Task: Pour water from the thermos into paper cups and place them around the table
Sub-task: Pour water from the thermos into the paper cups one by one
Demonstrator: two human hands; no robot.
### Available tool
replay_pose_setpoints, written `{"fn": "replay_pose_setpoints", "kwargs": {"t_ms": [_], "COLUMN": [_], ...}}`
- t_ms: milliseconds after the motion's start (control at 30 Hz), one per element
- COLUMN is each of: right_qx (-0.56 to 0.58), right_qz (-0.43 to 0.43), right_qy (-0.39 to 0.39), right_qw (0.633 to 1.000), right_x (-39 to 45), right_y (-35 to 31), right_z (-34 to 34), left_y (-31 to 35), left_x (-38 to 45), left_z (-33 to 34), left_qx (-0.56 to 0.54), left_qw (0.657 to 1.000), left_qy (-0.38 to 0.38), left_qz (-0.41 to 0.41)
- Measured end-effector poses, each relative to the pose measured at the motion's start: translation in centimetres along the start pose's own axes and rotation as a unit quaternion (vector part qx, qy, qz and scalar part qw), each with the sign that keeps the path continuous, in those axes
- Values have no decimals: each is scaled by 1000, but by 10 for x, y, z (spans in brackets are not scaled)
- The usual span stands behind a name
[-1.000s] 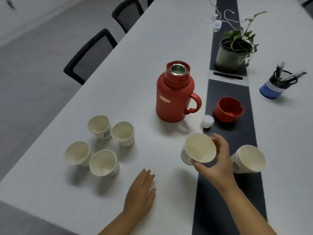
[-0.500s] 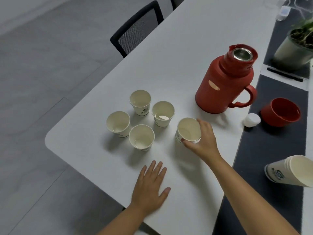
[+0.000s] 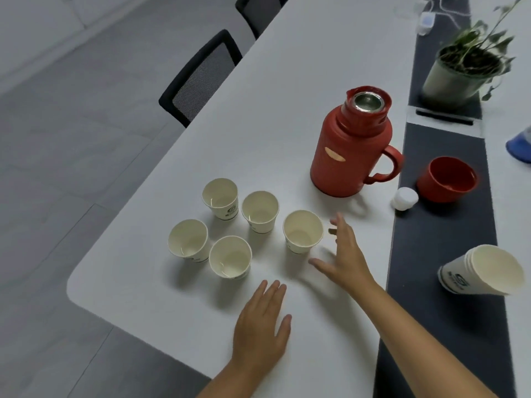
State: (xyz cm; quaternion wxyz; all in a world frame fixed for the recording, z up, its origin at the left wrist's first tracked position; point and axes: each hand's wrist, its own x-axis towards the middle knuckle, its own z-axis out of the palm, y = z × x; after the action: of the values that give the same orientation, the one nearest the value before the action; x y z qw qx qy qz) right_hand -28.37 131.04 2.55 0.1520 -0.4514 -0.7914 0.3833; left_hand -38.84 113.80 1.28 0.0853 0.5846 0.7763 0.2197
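While the left hand [image 3: 260, 326] lies flat on the white tabletop [image 3: 287, 81], palm down with its fingers straight and together, holding nothing, the right hand [image 3: 343, 254] hovers a little further out with its fingers spread loose and nothing in its grasp. Whether the right palm touches the surface I cannot tell. Just to the left of the right hand's fingers stands a paper cup [image 3: 302, 231], upright and free of the fingers by a narrow gap. Beyond the left hand's fingertips sits a cluster of four more cups: the nearest cup [image 3: 230, 257], one to its left [image 3: 189, 240], one behind [image 3: 260, 211] and the farthest [image 3: 220, 198], all upright and close together; any water inside is too faint to judge. Off to the right of the right forearm, a stack of cups [image 3: 482, 271] lies tipped on its side on the dark runner [image 3: 442, 311] that runs down the tabletop. Further out past the right hand, the red thermos [image 3: 350, 150] stands upright with its mouth uncovered and its handle turned to the right. To the right of it rest a small white stopper [image 3: 405, 198] and, just beyond that, a red lid [image 3: 446, 179], mouth up on the runner. Farthest away on the runner is a potted plant [image 3: 462, 70], and a black chair [image 3: 201, 76] is pushed up against the far left edge.
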Motion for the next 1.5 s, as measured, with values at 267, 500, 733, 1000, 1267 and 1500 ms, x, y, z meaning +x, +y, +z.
{"fn": "replay_pose_setpoints", "kwargs": {"t_ms": [267,500,733,1000,1267,1500], "right_qx": [45,78,194,277,182,59], "right_qz": [86,162,192,170,92,33], "right_qy": [185,213,222,232,270,261], "right_qw": [978,960,936,917,941,963], "right_x": [11,79,129,123,35,-46], "right_y": [11,11,17,15,-16,-67], "right_z": [-64,-102,-110,-108,-134,-161], "left_y": [28,37,34,33,64,89], "left_x": [119,251,315,322,248,163], "left_z": [-50,-52,-25,-18,-38,-57], "left_qx": [-162,-234,-358,-420,-488,-526], "left_qw": [983,971,919,883,852,827], "left_qy": [82,-50,-165,-207,-187,-185], "left_qz": [26,4,-28,-7,-18,-64]}}
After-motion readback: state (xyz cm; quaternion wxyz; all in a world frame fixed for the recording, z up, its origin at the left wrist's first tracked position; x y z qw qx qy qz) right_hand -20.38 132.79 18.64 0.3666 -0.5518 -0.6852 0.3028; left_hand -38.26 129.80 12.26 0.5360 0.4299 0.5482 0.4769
